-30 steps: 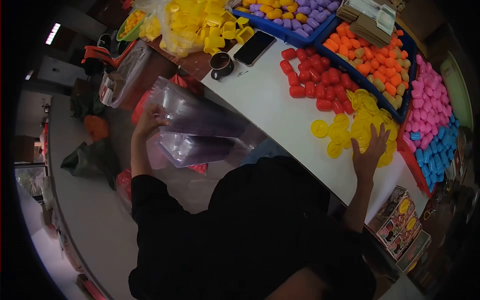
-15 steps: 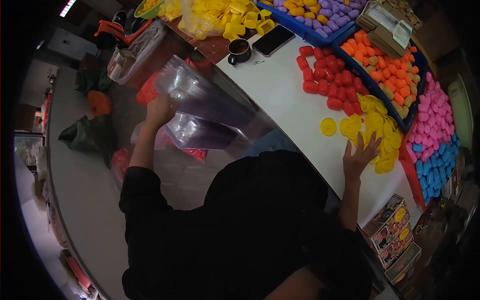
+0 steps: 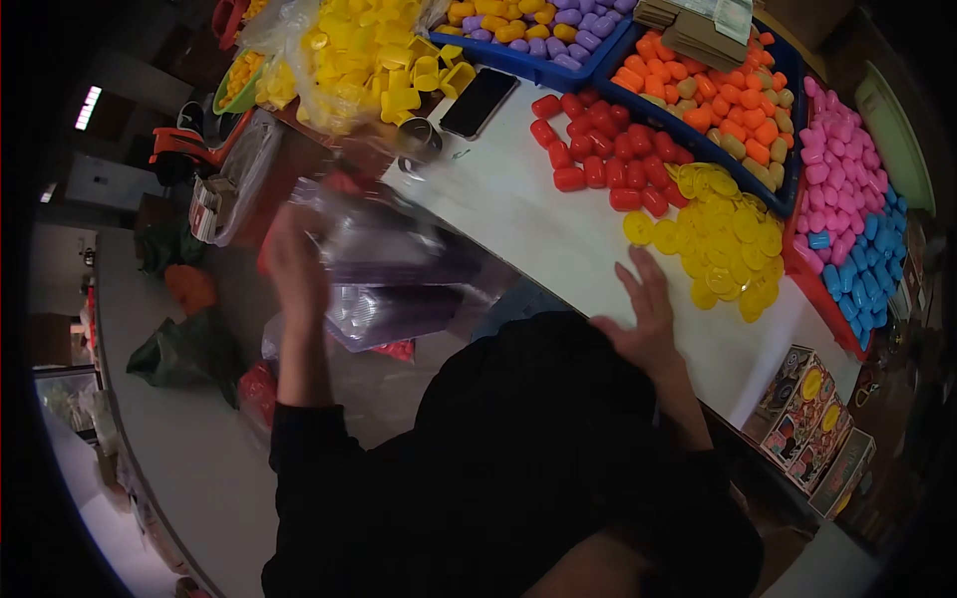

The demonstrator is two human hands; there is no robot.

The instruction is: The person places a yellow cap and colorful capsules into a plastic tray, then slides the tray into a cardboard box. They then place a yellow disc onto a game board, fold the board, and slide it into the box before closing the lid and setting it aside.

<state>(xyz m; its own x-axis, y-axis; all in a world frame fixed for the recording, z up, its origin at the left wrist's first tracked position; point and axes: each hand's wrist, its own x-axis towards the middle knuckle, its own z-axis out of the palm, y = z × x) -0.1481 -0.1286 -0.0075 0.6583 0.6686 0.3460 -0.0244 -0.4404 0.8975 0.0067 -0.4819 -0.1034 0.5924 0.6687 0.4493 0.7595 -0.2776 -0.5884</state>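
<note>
My left hand point(image 3: 299, 264) is smeared by motion beside a stack of clear plastic bags point(image 3: 389, 244); its fingers do not show clearly enough to tell whether it grips one. My right hand point(image 3: 646, 324) hovers at the white table's near edge with fingers apart and nothing in them. Just beyond its fingertips lies a spread of yellow plastic discs point(image 3: 733, 244). Red plastic capsules point(image 3: 608, 149) are scattered on the white table point(image 3: 528, 204) behind the discs.
Blue trays hold orange capsules point(image 3: 713, 95) and purple ones point(image 3: 588, 35). Pink point(image 3: 837, 159) and blue capsules point(image 3: 872, 264) fill a red tray at right. A phone point(image 3: 479, 103), a dark cup point(image 3: 420, 140), yellow plastic parts point(image 3: 369, 60) and printed boxes point(image 3: 802, 414) stand around.
My right hand has drawn back from the yellow discs toward the table edge. My left hand has moved and blurred beside the bags. The whole view has shifted.
</note>
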